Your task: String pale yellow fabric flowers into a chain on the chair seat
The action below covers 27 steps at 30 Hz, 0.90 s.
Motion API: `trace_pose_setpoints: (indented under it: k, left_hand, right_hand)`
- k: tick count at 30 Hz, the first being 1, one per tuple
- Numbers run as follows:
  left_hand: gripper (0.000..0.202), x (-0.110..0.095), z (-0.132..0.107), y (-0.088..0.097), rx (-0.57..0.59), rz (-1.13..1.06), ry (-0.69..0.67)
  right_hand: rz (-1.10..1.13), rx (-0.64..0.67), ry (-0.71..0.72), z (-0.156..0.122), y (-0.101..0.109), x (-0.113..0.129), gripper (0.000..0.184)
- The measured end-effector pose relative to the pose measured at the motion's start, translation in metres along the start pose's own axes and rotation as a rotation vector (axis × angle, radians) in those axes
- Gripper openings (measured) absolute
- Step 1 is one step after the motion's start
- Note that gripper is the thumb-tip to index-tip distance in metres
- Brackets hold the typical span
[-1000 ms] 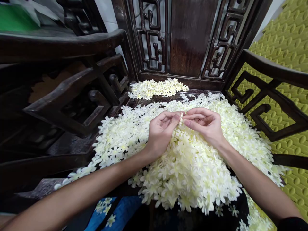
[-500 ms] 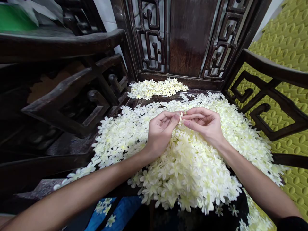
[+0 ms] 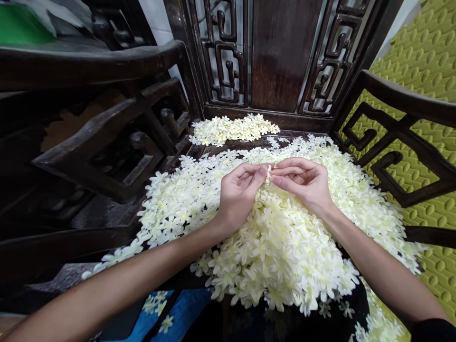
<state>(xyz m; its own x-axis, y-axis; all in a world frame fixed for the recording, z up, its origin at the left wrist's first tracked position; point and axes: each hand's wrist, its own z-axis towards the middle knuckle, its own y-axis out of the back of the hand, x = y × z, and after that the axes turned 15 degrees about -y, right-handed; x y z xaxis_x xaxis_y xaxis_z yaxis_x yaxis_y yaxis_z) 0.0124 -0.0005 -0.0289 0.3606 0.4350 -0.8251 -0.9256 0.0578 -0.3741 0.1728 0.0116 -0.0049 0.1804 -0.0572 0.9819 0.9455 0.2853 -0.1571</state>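
Both hands meet just above a heap of white artificial flowers (image 3: 281, 251) with pale yellow centres. My left hand (image 3: 240, 190) is closed, thumb and forefinger pinching a small white flower (image 3: 268, 175). From the other side my right hand (image 3: 302, 183) grips the same flower between thumb and fingertips, its other fingers curled. The fingertips hide most of the flower, so its shape is hard to make out. More loose blossoms (image 3: 178, 204) spread beneath and around both hands.
A dark carved wooden chair surrounds the flowers, with a backrest (image 3: 281, 57) behind and armrests (image 3: 409, 137) at the sides. A smaller flower pile (image 3: 231, 130) lies by the backrest. Yellow-green textured matting (image 3: 427, 61) is at right, a green object (image 3: 23, 23) at upper left.
Almost nothing differs. Both hands keep the same pinch on the small flower, with only a very slight shift of the fingers and the view.
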Motion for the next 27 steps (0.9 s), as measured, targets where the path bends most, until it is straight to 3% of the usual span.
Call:
trace_pose_setpoints:
  k: [15, 21, 27]
  left_hand:
    - [0.021, 0.000, -0.001, -0.003, -0.027, 0.014, 0.048]
    - [0.019, 0.000, 0.000, -0.003, -0.037, -0.020, 0.059]
    - [0.020, -0.001, 0.000, -0.002, -0.022, 0.006, 0.017]
  right_hand:
    - [0.020, -0.064, -0.034, 0.003, 0.003, -0.002, 0.029]
    - [0.138, 0.034, 0.018, 0.008, 0.011, -0.004, 0.020]
    - [0.005, 0.053, 0.032, 0.002, 0.003, -0.003, 0.033]
